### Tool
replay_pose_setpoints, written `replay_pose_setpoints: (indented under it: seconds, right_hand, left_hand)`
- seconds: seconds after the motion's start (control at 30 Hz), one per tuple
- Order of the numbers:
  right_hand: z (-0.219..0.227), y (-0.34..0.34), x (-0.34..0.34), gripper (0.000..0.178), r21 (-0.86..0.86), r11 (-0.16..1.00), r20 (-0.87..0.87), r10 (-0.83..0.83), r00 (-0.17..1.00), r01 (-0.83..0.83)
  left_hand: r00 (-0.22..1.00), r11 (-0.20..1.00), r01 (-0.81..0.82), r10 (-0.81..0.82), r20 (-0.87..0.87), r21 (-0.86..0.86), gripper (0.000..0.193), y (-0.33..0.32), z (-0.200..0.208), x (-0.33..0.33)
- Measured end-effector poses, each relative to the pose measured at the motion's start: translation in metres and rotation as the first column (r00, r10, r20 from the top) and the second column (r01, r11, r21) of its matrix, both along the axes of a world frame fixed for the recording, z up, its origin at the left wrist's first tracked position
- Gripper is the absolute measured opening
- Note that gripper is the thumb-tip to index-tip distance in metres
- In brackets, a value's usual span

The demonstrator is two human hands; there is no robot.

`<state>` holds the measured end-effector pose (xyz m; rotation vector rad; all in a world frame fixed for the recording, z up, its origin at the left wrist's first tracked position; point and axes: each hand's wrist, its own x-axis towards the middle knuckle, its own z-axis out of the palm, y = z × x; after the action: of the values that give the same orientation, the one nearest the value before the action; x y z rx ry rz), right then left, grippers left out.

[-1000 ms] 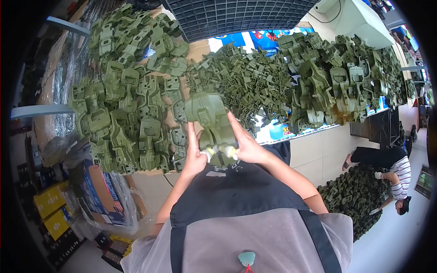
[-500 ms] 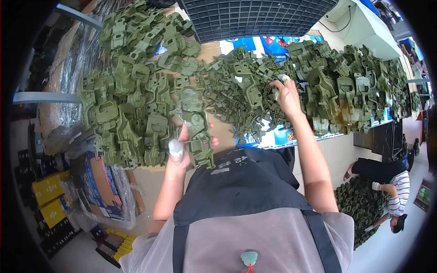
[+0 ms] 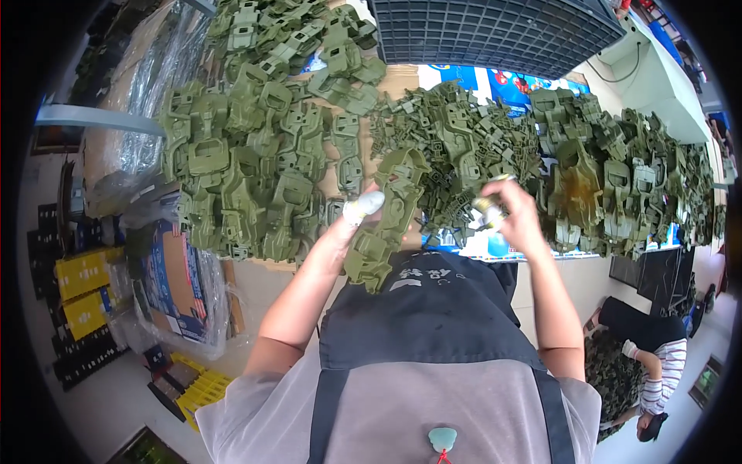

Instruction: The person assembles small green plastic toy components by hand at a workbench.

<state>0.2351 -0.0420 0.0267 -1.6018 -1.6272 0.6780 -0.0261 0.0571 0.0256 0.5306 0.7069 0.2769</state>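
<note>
My left hand [image 3: 357, 207], with a white cover on its thumb, is closed on a long olive-green moulded plastic part [image 3: 400, 189], held tilted above the table's front edge. The part's lower end hangs over my dark apron. My right hand [image 3: 519, 216] is slightly blurred, its fingers curled toward the thumb; white and yellow wraps show on the fingertips. Whatever it pinches is too smeared to make out. Just beyond the right hand lies a heap of small green plastic pieces [image 3: 495, 135], with another long green part [image 3: 457, 143] on top.
Large green mouldings form a pile on the left [image 3: 209, 158] and another on the right [image 3: 616, 174]. A black grid crate [image 3: 495, 39] stands at the back. Plastic-wrapped cardboard [image 3: 127, 147] lies far left. Another person [image 3: 653, 348] bends over a green heap at lower right.
My left hand has turned the long part, tilting its upper end to the right. My right hand has drawn back from the small-piece heap toward me. The whole view has shifted.
</note>
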Motion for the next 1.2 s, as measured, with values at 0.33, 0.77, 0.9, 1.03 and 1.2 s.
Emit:
replay_pose_setpoints:
  seconds: [0.33, 0.77, 0.9, 1.03, 1.2]
  right_hand:
    - [0.035, -0.004, -0.040, 0.031, -0.159, 0.982, 0.110, 0.119, 0.987, -0.100]
    - [0.026, -0.016, -0.054, 0.048, -0.162, 0.979, 0.339, 0.172, 0.925, -0.123]
    - [0.012, -0.019, -0.053, 0.048, -0.131, 0.978, 0.256, 0.194, 0.947, -0.165]
    - [-0.001, -0.025, -0.053, 0.050, -0.221, 0.955, 0.174, 0.238, 0.955, -0.198]
    - [-0.019, -0.032, -0.053, 0.041, -0.135, 0.964, 0.036, 0.236, 0.971, -0.229]
  left_hand:
    - [0.936, 0.836, 0.334, -0.348, -0.050, 0.436, 0.067, 0.005, 0.001, 0.015]
    - [0.910, 0.825, 0.375, -0.415, 0.004, 0.423, 0.058, 0.001, -0.005, 0.012]
    - [0.897, 0.765, 0.415, -0.436, -0.078, 0.494, 0.052, -0.007, -0.005, 0.011]
    - [0.889, 0.752, 0.439, -0.445, -0.113, 0.492, 0.045, -0.015, -0.004, 0.010]
    - [0.875, 0.772, 0.482, -0.446, -0.187, 0.415, 0.042, -0.021, -0.009, 0.010]
